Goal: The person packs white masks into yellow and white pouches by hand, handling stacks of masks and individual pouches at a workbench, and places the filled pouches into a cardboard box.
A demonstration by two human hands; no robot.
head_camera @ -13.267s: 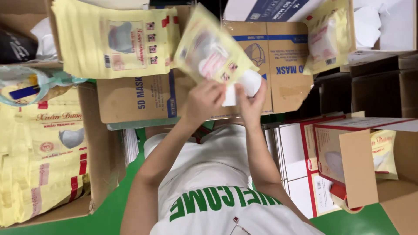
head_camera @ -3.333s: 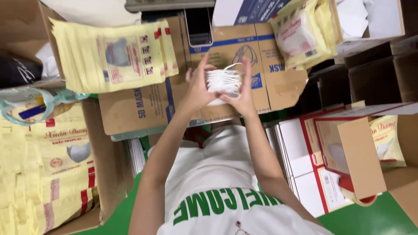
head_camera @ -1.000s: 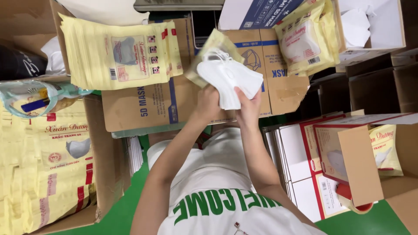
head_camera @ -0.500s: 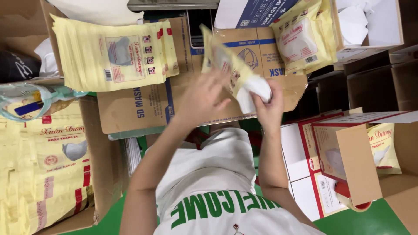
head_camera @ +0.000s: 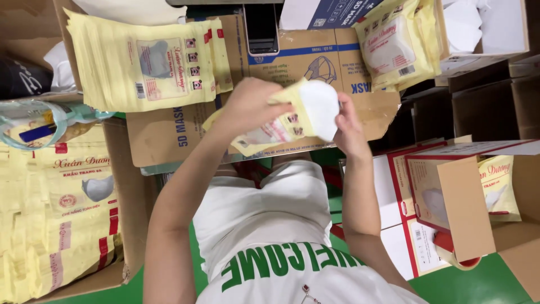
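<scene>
The white masks now sit half inside the yellow pouch, above the flattened brown carton. A moment ago they were still outside. The left hand grips the pouch; the right hand pinches the masks, pushing.

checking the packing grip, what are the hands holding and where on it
The left hand grips a yellow pouch near its open top; the right hand holds the white masks by their outer edge.

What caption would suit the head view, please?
Both hands, left hand and right hand, slide white masks into a yellow pouch above a cardboard box.
</scene>
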